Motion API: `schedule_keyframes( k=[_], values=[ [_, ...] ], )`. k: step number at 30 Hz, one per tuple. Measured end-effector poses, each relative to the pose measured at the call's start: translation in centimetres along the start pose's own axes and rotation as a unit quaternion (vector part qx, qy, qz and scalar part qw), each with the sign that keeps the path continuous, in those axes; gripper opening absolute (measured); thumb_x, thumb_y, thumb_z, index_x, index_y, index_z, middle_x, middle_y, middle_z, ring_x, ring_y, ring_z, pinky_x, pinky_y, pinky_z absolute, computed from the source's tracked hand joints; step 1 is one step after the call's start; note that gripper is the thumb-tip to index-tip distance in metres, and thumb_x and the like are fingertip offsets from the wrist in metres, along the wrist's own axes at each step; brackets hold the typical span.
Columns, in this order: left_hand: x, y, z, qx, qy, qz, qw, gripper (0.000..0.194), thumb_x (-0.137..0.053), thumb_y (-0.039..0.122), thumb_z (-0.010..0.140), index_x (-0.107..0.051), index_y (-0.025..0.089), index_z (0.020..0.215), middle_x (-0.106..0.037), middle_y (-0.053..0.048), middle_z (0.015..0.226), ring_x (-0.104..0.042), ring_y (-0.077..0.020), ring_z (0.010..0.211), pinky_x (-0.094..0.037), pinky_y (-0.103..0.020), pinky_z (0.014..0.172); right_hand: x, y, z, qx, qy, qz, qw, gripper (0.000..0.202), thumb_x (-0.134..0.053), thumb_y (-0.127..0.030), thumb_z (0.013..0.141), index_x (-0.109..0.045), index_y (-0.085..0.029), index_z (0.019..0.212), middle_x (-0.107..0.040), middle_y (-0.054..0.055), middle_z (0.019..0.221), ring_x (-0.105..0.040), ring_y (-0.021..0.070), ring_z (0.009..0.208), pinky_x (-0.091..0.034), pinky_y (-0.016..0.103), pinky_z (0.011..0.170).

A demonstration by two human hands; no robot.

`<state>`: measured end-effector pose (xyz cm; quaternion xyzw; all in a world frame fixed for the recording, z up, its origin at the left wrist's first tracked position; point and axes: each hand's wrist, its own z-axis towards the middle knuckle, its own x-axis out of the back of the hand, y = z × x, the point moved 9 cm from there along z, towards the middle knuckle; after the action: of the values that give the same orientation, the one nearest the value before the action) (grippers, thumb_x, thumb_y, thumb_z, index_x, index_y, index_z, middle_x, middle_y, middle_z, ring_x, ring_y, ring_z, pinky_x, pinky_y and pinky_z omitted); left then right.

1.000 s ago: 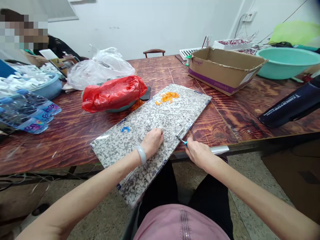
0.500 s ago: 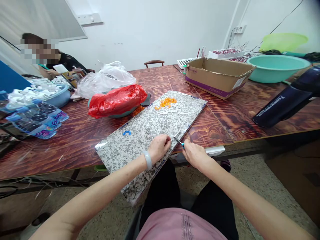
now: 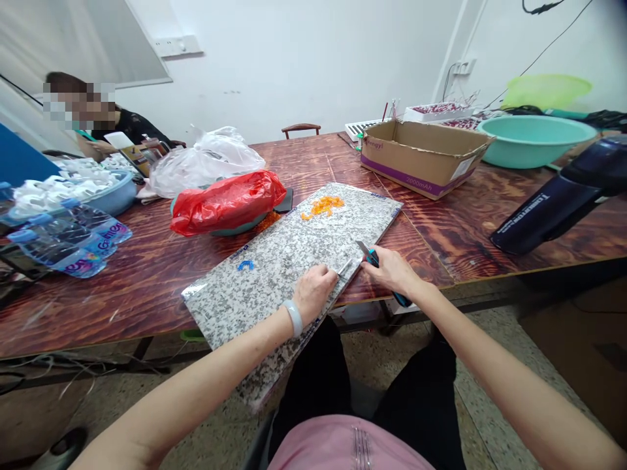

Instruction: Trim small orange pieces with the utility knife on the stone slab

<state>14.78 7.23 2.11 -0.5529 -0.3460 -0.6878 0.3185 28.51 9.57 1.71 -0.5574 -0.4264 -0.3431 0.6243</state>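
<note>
The right hand (image 3: 392, 271) is closed around a knife (image 3: 379, 267) with a blue-green handle; its short blade points up and away from the person, just past the near right edge of the speckled slab (image 3: 274, 261). The left hand (image 3: 316, 292) rests on that slab near its right edge, fingers curled down over a small pale strip (image 3: 344, 268) that sticks out from under the fingertips toward the knife. Whether the strip is pinched or merely pressed flat cannot be told.

The slab lies aslant on the wooden table (image 3: 147, 274), one corner hanging out past the table's front edge above the person's lap. It looks like stone under a clear film, so it is probably heavy, stiff and slick on top; small pieces on it would likely slide unless held down. The strip looks thin and light, probably bendy, and is best held flat close to the spot where the blade meets it, fingertips kept clear of the edge. The knife is best gripped by its handle well back from the blade.

Toward the far end of the slab sits a small heap of orange bits (image 3: 322, 206); near the slab's left edge lies a single blue piece (image 3: 245, 264). Beyond the slab's left side lies a red plastic bag (image 3: 228, 199), and beyond its far right corner stands an open cardboard box (image 3: 421, 155).
</note>
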Motion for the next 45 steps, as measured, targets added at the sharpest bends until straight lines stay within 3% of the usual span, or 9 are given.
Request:
schedule_keyframes(
  k=[5,9,16,20,25,33,38,45],
  values=[
    [0.2,0.4,-1.1,-0.021,-0.014,-0.009,1.000,0.019,-0.037,0.019,0.086,-0.054,0.020,0.095,-0.049,-0.005,0.087,-0.047,-0.0155,0.081,-0.041,-0.026,0.070,-0.8,-1.4,3.3,0.083,-0.041,-0.015,0.996,0.020,-0.045,-0.029,0.081,-0.056,-0.017,0.092,-0.062,0.005,0.080,-0.053,0.0140,0.071,-0.031,0.020,0.059],
    [0.2,0.0,-1.5,-0.020,-0.015,-0.053,0.998,0.025,-0.035,0.019,0.087,-0.051,0.022,0.106,-0.049,-0.003,0.084,-0.048,-0.0141,0.079,-0.042,-0.025,0.071,-1.2,-1.1,4.8,0.106,-0.083,-0.045,0.990,0.020,-0.047,-0.031,0.080,-0.058,-0.019,0.090,-0.062,0.005,0.082,-0.054,0.0141,0.070,-0.031,0.020,0.057],
    [0.4,-1.0,-1.0,0.021,0.032,-0.110,0.993,0.021,-0.036,0.023,0.088,-0.055,0.017,0.086,-0.053,-0.004,0.079,-0.052,-0.0148,0.079,-0.042,-0.026,0.073,0.3,1.9,5.9,0.072,-0.063,-0.089,0.991,0.021,-0.045,-0.033,0.079,-0.059,-0.021,0.089,-0.063,0.004,0.083,-0.055,0.0167,0.072,-0.030,0.022,0.055],
    [0.6,-0.8,-0.2,0.020,0.048,-0.125,0.991,0.018,-0.039,0.022,0.086,-0.055,0.017,0.078,-0.054,-0.003,0.077,-0.052,-0.0148,0.076,-0.042,-0.026,0.070,0.9,2.7,5.2,0.027,-0.010,-0.082,0.996,0.023,-0.044,-0.034,0.080,-0.058,-0.019,0.089,-0.062,0.006,0.081,-0.055,0.0187,0.073,-0.029,0.023,0.055],
    [0.4,-0.6,0.5,0.019,0.053,-0.105,0.993,0.019,-0.039,0.023,0.087,-0.054,0.017,0.077,-0.053,-0.002,0.076,-0.052,-0.0138,0.075,-0.041,-0.025,0.069,0.5,2.1,3.3,0.021,0.006,0.038,0.999,0.021,-0.046,-0.031,0.079,-0.059,-0.019,0.090,-0.061,0.004,0.074,-0.053,0.0147,0.066,-0.031,0.021,0.057],
    [-0.1,0.4,-0.2,0.003,-0.003,0.025,1.000,0.021,-0.037,0.027,0.088,-0.056,0.019,0.084,-0.050,-0.004,0.080,-0.048,-0.0155,0.078,-0.041,-0.025,0.067,-0.7,0.9,1.7,0.036,0.005,0.147,0.989,0.015,-0.046,-0.023,0.075,-0.059,-0.017,0.082,-0.056,0.000,0.062,-0.049,0.0112,0.057,-0.033,0.019,0.055],
    [0.0,0.1,-0.8,-0.007,0.006,-0.034,0.999,0.025,-0.034,0.025,0.089,-0.054,0.019,0.103,-0.051,-0.005,0.084,-0.050,-0.0145,0.080,-0.042,-0.025,0.070,-1.7,1.3,1.5,0.019,-0.020,0.237,0.971,0.021,-0.046,-0.025,0.076,-0.057,-0.017,0.092,-0.052,-0.003,0.055,-0.046,0.0089,0.044,-0.033,0.018,0.046],
    [0.2,-0.7,-0.3,0.021,0.042,-0.100,0.994,0.025,-0.037,0.026,0.088,-0.060,0.019,0.093,-0.053,-0.003,0.076,-0.054,-0.0137,0.073,-0.042,-0.024,0.067,-3.3,1.3,0.9,-0.024,-0.075,0.362,0.929,0.028,-0.045,-0.024,0.077,-0.049,-0.016,0.103,-0.048,-0.005,0.053,-0.049,0.0098,0.037,-0.038,0.019,0.038]
  ],
)
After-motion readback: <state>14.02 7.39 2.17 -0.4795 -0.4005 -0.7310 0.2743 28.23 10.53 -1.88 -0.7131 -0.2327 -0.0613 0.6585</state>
